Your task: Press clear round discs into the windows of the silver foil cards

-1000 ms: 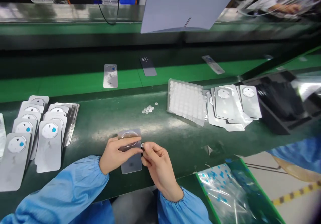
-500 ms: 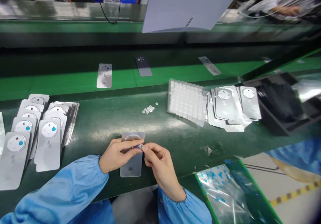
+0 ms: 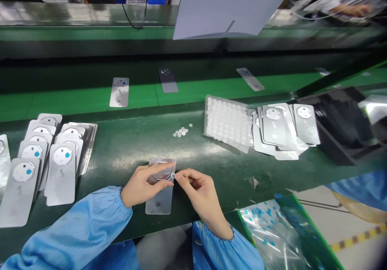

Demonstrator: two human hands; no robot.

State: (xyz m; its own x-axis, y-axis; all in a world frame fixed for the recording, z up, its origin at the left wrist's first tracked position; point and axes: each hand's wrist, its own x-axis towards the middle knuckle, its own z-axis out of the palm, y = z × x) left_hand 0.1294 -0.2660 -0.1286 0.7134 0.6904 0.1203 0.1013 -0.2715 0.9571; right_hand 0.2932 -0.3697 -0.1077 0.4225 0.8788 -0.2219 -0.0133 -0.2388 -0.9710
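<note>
A silver phone back panel [image 3: 159, 202] with an octagonal camera area lies flat on the bench in front of me. My left hand [image 3: 142, 184] is over its upper part, index finger and thumb stretched out and apart, nothing visible between them. My right hand [image 3: 201, 191] is just right of the panel. Its thumb and index finger pinch a small clear ring [image 3: 173, 175] close to my left fingertips. Farther up the bench lies a little group of similar small round pieces [image 3: 180, 132].
Stacked silver panels [image 3: 60, 181] stand at left, more panels [image 3: 273, 127] at right beside a clear tray [image 3: 208, 131] of white round pieces. Several panels lie on the green conveyor [image 3: 139, 94] behind. A green-edged bin [image 3: 248, 231] holds plastic film with blue dots. A grey board [image 3: 229, 8] hangs above.
My left index finger and thumb have parted from the small ring, which now sits in my right fingertips. My right hand has shifted slightly right.
</note>
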